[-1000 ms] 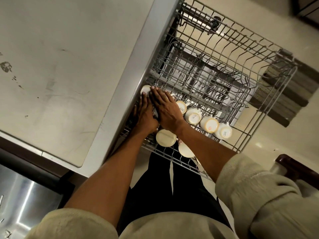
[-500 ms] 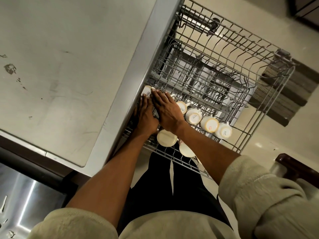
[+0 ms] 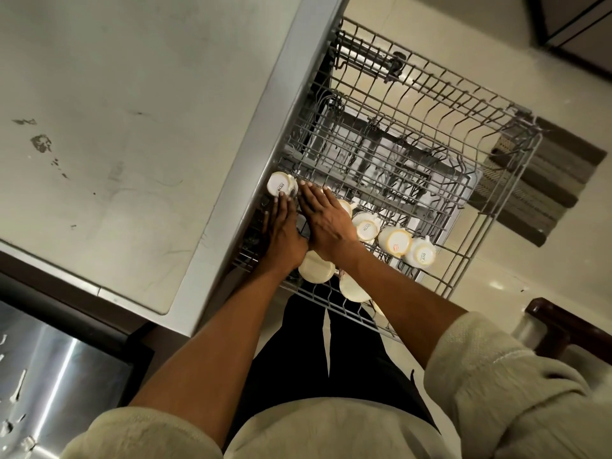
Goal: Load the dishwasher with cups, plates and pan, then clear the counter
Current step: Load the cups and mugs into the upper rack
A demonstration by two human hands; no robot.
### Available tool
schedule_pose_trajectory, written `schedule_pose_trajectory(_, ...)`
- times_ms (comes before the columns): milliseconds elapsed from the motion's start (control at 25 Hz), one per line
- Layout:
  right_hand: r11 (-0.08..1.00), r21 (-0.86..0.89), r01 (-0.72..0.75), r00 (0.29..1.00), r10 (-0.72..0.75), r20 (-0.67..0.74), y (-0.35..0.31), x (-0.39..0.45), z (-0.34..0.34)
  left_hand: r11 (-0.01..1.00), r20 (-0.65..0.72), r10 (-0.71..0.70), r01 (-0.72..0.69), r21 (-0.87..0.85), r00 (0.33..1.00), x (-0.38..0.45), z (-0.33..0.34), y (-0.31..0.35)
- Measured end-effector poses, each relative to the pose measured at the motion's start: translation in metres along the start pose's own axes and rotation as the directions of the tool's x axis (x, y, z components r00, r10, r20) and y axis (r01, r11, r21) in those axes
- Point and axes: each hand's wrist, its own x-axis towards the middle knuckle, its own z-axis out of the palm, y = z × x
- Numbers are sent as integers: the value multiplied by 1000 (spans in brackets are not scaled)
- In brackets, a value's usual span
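The grey wire upper rack (image 3: 470, 114) of the dishwasher is pulled out over the floor. Several white cups stand upside down in it: one at the counter's edge (image 3: 280, 187), a row to the right (image 3: 366, 226) (image 3: 394, 241) (image 3: 423, 256), and two nearer me (image 3: 316, 270) (image 3: 352, 288). My left hand (image 3: 284, 230) lies flat with straight fingers, its tips touching the cup at the counter's edge. My right hand (image 3: 326, 220) lies beside it, fingers straight on the rack wires, tips next to the same cup. What is under both palms is hidden.
A pale counter (image 3: 116, 127) with a few dark stains fills the left. A steel sink (image 3: 56, 376) lies at the lower left. A striped brown mat (image 3: 543, 180) is on the tiled floor beyond the rack. A dark wooden chair (image 3: 569, 326) stands at the right.
Both hands have slid slightly forward along the rack toward the cup at the counter's edge. The cups have not visibly moved.
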Motion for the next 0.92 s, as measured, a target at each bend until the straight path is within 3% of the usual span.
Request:
schedule_pose_trajectory(400,999,23,-46,998,47,-41,-14,-75,-39,990,-13,43,-40,136,999,-67,-11,31)
schedule_pose_trajectory(640,997,58,44,975,-30,-219,-42,-122,-67,985,-170,147,-128,117,974,-131,-45,44)
schedule_pose_trajectory(920,983,44,178,907,-146,-396,-94,-159,-103,988,-381,156,-138,74,911,-210,-71,26)
